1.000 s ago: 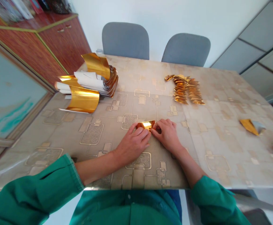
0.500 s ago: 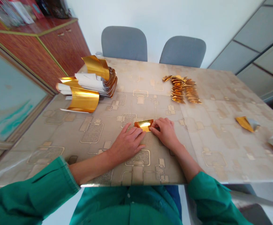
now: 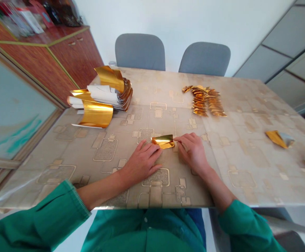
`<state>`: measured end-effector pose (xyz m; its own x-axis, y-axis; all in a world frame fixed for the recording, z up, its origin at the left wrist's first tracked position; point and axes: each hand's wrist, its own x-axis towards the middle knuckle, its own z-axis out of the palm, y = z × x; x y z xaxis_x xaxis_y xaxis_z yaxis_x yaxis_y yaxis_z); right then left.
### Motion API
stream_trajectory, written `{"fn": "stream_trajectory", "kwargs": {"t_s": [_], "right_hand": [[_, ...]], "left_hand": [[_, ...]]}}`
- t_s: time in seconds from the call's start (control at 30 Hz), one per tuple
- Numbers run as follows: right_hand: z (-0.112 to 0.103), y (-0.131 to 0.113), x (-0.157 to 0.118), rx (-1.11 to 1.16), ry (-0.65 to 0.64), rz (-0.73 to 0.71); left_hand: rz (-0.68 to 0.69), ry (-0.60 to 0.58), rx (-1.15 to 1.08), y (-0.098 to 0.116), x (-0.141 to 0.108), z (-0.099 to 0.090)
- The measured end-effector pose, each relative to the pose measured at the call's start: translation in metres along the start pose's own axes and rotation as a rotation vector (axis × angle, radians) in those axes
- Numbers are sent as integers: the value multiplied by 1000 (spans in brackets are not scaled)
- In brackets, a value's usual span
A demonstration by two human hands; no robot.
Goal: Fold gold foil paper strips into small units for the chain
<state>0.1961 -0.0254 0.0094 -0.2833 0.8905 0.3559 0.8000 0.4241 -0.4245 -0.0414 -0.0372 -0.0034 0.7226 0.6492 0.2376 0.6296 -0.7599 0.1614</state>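
Note:
In front of me on the table lies a small folded piece of gold foil paper [image 3: 163, 140], with a crease along its length. The fingers of my left hand [image 3: 147, 159] stretch out flat, their tips resting on its lower left edge. At the paper's right end, my right hand [image 3: 191, 150] has its fingers bent and drawn together in a pinch at the edge. What lies between those fingertips is mostly hidden.
A stack of gold and white paper sheets [image 3: 97, 113] curls at the back left. Rows of folded gold pieces [image 3: 205, 101] stand at the back right. A gold and silver scrap [image 3: 279, 139] lies far right. Two grey chairs [image 3: 140, 52] stand behind the table.
My right hand has shifted a little to the right, toward the paper's outer edge. The paper's right end now shows a flatter fold. My left hand stays in nearly the same place.

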Motion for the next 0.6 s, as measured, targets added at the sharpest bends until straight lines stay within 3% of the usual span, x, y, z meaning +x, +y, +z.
{"fn": "stream_trajectory", "kwargs": {"t_s": [0.1,0.17,0.6], "right_hand": [[2,-18,-9,-64,-117,-201],[6,-24,-13,-143,-160,-255],[3,-2,-33,-251,-183,-190]], "left_hand": [[6,-2,-2,0,0,0],[1,-6,-9,0,1,-1],[-50,4,4,1,-7,-4]]}}
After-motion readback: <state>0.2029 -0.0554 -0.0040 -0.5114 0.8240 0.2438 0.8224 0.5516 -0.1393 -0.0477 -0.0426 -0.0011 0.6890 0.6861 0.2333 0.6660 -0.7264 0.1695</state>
